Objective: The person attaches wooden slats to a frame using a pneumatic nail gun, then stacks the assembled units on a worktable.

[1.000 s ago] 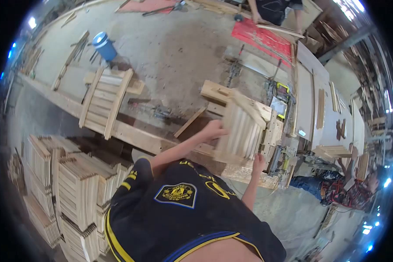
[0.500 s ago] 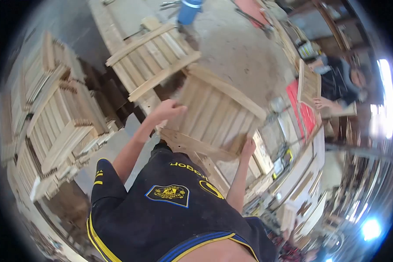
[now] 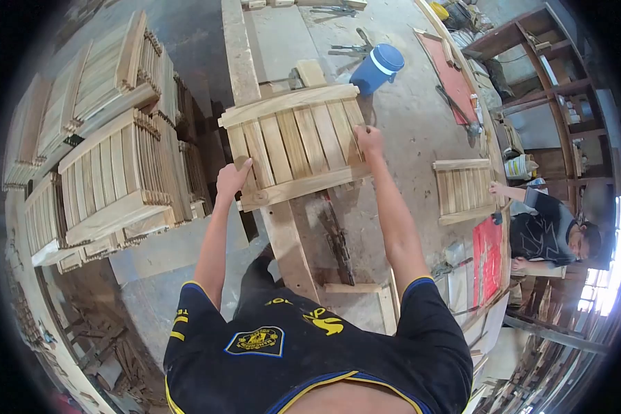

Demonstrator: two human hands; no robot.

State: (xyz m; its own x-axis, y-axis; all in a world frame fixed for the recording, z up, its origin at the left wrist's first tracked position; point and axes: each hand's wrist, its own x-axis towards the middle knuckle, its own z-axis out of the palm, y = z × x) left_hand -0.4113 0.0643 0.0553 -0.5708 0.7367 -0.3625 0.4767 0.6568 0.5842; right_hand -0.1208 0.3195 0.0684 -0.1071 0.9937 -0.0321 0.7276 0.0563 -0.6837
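A slatted wooden panel [image 3: 293, 141] lies flat on the workbench [image 3: 400, 138], on top of another panel of the same kind. My left hand [image 3: 232, 178] grips its near left corner. My right hand [image 3: 370, 140] rests on its right edge, fingers on the slats. Both arms reach forward from my black shirt with yellow trim.
Tall stacks of finished slatted panels [image 3: 110, 172] stand to the left. A blue jug [image 3: 379, 67] sits beyond the panel. Another person [image 3: 555, 234] works at the right beside a smaller panel [image 3: 464, 190] and red sheets [image 3: 488, 261]. Tools lie on the bench.
I have swung round to the left, carried the panel over and set it down flat on the panel lying on the bench. Both hands stayed on it.
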